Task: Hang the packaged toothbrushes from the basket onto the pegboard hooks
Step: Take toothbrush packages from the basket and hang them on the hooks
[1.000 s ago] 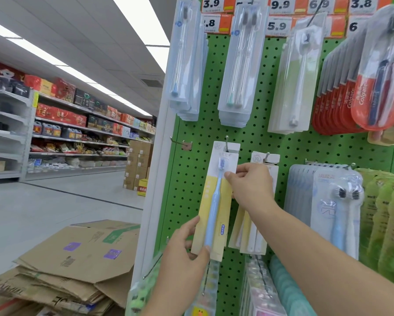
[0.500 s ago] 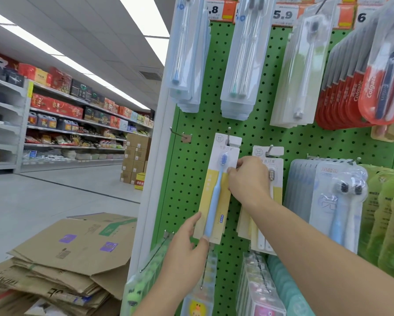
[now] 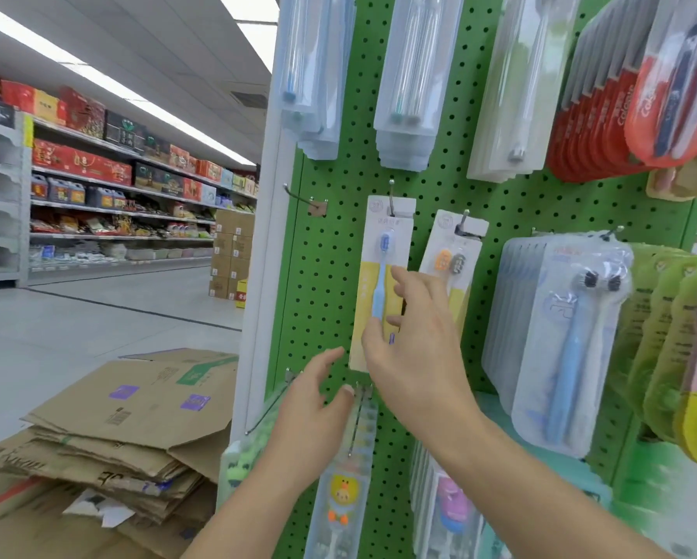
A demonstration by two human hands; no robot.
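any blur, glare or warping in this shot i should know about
Head view: both hands are motion-smeared, the right hand more than the left hand. The far right edge goes soft and streaky around the green packs. Wide-angle warp makes the pegboard lean and curve. Ceiling light strips are blown out, and the clear packs up top show a mild sheen.
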